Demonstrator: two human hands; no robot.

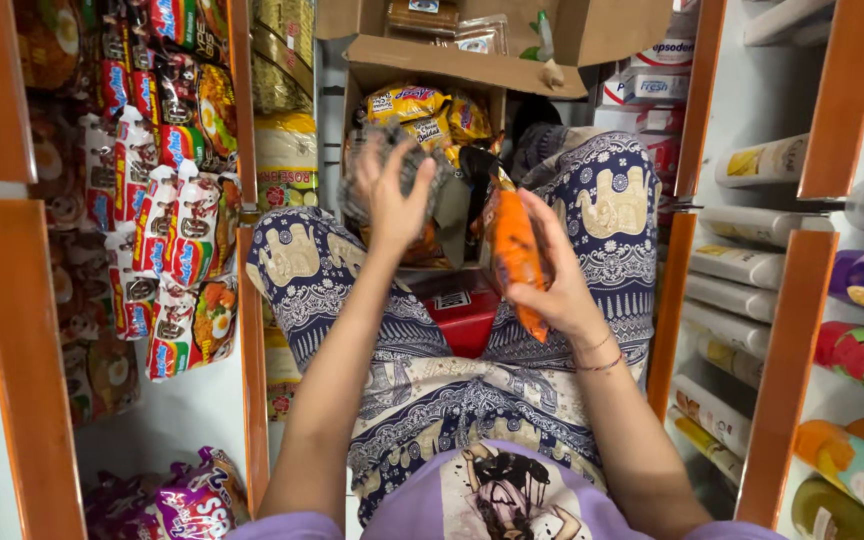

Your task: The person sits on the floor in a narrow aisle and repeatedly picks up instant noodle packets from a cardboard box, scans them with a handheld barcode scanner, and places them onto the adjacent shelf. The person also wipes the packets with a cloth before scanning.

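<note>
- Left hand (pixel 392 195): raised, fingers closed around a grey cloth (pixel 404 168), held in front of the open cardboard box (pixel 422 62).
- Right hand (pixel 550 275): closed around an orange packet (pixel 515 250), held upright between the knees, near the cloth but apart from it.
- Cardboard box: stands ahead of the person, flaps open, yellow packets (pixel 420 112) inside.
- Red container (pixel 464 310): lies below both hands, between the patterned trouser legs.
- Left shelf (pixel 12 280): hung noodle packets (pixel 167 220).
- Right shelf (pixel 787 360): tubes and bottles lying sideways.
</note>
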